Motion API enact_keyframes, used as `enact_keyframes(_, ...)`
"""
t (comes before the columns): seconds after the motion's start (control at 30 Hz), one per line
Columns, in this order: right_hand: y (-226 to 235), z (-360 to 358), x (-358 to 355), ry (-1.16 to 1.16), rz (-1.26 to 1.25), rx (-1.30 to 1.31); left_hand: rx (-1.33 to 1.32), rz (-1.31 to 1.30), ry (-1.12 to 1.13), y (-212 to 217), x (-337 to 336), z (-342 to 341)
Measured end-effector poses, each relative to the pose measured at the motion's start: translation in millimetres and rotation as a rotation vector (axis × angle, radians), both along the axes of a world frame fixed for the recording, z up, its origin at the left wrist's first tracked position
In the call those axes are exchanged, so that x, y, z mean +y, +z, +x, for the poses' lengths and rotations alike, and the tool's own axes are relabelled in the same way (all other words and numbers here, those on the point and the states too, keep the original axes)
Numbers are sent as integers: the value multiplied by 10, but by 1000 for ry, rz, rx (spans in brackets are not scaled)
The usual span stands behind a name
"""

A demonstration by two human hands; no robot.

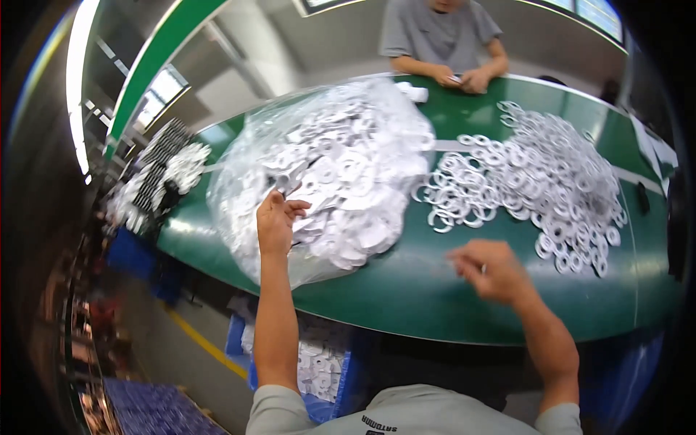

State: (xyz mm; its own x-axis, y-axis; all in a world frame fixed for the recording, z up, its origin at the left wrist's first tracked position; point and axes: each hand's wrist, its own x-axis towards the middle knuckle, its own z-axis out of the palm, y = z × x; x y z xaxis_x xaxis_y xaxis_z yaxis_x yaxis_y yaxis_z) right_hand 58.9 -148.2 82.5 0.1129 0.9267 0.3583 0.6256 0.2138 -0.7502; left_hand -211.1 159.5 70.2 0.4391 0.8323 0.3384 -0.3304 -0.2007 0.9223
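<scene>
Left hand (275,221): we see its fingers curled onto the clear plastic bag (319,167) of white flat parts, just ahead of it.
Right hand (489,270): blurred, loosely closed; we cannot tell what it grips.
White rings (536,174): heaped beyond our right hand.

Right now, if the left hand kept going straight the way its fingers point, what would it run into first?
Probably the clear plastic bag of white flat parts: the left hand already reaches up into that heap, though depth is hard to judge.
</scene>
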Motion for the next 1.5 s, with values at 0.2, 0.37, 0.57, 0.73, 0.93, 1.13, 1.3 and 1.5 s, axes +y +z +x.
enact_keyframes(0.2,-334,944,-65,-424,-131,331,-357,-126,-547,-187,-996,1324)
enact_keyframes(0.37,-266,1310,-121,-601,-27,373,-176,-394,-454,-349,-1409,2187)
enact_keyframes(0.57,-630,1349,-85,-717,71,44,-43,-426,-408,-733,-1380,2133)
enact_keyframes(0.73,-731,1226,-41,-701,79,-349,-18,-462,-502,-790,-1440,2221)
enact_keyframes(0.93,-388,1340,-330,-977,138,-130,-105,-440,-539,-703,-1430,2202)
enact_keyframes(1.13,-405,1151,-782,-909,-440,-272,-86,-456,-497,-640,-1463,2180)
enact_keyframes(1.3,-693,1146,-758,-904,-327,-347,-86,-419,-556,-687,-1466,2193)
enact_keyframes(1.5,-385,1173,-623,-950,-53,-201,-8,-487,-702,-681,-1542,2228)
